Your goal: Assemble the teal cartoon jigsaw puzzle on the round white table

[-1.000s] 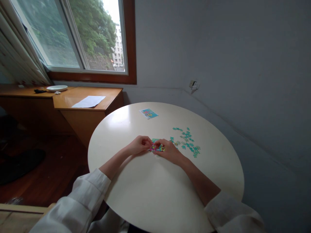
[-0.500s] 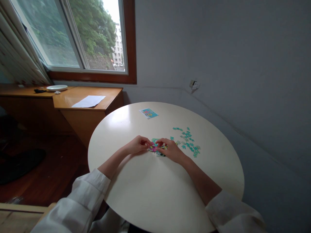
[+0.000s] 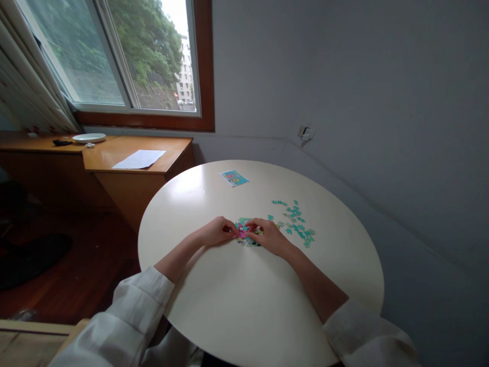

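Note:
A partly joined jigsaw puzzle (image 3: 243,234), green with pink and white figures, lies on the round white table between my hands. My left hand (image 3: 218,231) is at its left edge, thumb and fingertips pinched together; whatever is between them is too small to make out. From the right, my right hand (image 3: 267,235) reaches over the puzzle with bent fingers and covers part of it. Its thumb and index fingertip touch the puzzle's surface, and I cannot see whether a piece is between them. Loose green puzzle pieces (image 3: 300,224) are scattered to the right of my right hand.
A small colourful picture card (image 3: 234,178) lies near the far side of the round table (image 3: 244,316). Beyond it to the left, a wooden desk (image 3: 175,150) carries a sheet of paper (image 3: 139,159) and a white plate (image 3: 89,138). A wall socket (image 3: 305,133) is behind.
My left hand has shifted slightly right and its fingertips have drawn closer together at the puzzle's left edge. My right hand has hardly moved.

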`<state>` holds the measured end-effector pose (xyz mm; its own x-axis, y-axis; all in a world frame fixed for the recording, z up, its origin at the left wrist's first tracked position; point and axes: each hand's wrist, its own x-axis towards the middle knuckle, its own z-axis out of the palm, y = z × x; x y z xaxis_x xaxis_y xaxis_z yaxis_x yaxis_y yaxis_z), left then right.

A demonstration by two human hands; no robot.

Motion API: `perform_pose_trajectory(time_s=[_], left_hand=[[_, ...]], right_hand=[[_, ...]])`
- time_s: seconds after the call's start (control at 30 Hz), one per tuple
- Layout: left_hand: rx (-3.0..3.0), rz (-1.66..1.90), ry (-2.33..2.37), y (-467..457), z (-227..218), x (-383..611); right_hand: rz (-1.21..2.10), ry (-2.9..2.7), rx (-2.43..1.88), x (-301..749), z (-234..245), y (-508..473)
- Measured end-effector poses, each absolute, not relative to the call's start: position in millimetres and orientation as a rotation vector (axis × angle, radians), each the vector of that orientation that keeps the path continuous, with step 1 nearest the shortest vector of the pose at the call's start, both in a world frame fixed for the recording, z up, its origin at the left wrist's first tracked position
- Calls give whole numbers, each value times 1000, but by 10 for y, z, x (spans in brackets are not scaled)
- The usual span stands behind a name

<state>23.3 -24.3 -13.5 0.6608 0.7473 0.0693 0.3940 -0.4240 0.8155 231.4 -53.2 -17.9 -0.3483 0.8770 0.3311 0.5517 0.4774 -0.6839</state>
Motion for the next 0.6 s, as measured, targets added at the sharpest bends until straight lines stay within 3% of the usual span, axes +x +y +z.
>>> perform_pose_trajectory(time_s=[0.6], left_hand=[[2235, 611, 910, -219, -172, 211]], right_hand=[[556, -2332, -975, 2300, -64, -614]])
